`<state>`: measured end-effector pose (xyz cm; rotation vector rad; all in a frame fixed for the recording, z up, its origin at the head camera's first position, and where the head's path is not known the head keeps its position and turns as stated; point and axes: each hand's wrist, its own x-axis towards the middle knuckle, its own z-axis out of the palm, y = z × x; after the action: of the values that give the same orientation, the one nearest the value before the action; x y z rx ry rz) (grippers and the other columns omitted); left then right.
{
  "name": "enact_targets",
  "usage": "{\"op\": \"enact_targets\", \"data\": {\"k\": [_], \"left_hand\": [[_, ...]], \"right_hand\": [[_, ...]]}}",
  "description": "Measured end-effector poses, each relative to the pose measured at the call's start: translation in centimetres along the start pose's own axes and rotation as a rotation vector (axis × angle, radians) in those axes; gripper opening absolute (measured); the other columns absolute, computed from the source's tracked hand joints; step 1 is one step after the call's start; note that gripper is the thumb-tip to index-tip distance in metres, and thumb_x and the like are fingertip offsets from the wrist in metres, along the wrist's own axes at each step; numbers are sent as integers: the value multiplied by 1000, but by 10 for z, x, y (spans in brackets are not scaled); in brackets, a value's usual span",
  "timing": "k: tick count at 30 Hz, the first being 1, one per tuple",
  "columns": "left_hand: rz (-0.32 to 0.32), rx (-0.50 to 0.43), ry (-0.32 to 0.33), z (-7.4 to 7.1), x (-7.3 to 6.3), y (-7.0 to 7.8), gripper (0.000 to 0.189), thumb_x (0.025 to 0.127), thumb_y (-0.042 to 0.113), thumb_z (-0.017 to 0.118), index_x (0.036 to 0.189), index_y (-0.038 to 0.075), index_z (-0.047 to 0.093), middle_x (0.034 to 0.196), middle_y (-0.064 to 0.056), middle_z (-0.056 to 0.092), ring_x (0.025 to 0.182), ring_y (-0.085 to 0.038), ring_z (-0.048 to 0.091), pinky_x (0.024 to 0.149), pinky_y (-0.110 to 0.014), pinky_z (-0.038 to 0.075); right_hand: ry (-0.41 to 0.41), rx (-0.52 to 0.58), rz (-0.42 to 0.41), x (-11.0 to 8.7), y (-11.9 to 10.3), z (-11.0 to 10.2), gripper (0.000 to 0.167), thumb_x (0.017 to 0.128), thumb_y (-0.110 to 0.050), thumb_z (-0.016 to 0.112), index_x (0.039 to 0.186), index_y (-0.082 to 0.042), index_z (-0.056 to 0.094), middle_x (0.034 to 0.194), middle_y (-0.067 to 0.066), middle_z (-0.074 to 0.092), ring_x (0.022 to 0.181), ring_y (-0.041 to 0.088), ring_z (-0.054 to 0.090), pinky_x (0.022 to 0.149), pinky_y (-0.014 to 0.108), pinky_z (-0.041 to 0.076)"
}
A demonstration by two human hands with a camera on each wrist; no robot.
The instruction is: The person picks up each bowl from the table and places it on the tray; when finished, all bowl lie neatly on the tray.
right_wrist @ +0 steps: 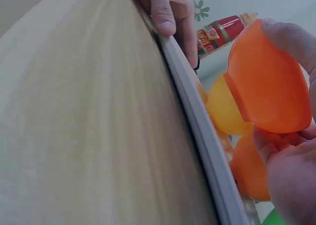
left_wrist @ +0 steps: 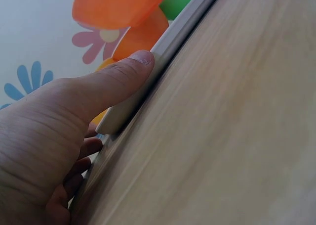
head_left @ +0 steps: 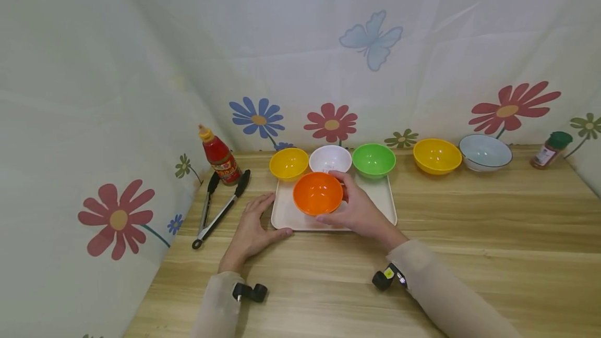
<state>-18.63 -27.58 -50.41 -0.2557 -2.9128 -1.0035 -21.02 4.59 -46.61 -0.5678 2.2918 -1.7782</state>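
Note:
My right hand (head_left: 357,205) grips an orange bowl (head_left: 317,194) by its right side, thumb in front and fingers behind. The bowl is held above a pale rectangular tray (head_left: 373,220). Under it, in the right wrist view, another orange bowl (right_wrist: 251,163) shows; in the head view the held bowl covers it. My left hand (head_left: 253,231) rests at the tray's front left corner, its thumb against the front rim and its fingers along the left side. Behind the held bowl stand a yellow bowl (head_left: 288,165), a white bowl (head_left: 331,159) and a green bowl (head_left: 374,160).
Black-and-silver tongs (head_left: 220,215) lie spread left of my left hand, near a red sauce bottle (head_left: 219,156). At the back right stand a second yellow bowl (head_left: 437,156), a pale blue bowl (head_left: 485,153) and a green-capped spice jar (head_left: 551,150). A flowered curtain (head_left: 291,67) hangs behind.

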Motion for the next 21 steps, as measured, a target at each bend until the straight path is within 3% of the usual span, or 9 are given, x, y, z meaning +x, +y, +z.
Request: {"op": "enact_targets", "data": {"k": [9,21], "left_hand": [[-20,8,-18,-1,0,2,116,78,69,95,171,18,47,177,-6,41,165,-36,33,135,-66,28],[-21,5,-24,-2,-1,1,116,79,68,95,171,17,46,177,-6,41,165,-36,32,135,-66,26]], "right_hand": [[-43,-18,-33,6,13,17,113,80,-40,104,168,-21,36,160,-6,53,144,22,58,123,48,52],[-66,-58,-14,12,18,20,113,81,-36,103,169,-16,34,162,-2,51,146,23,55,126,50,48]]}}
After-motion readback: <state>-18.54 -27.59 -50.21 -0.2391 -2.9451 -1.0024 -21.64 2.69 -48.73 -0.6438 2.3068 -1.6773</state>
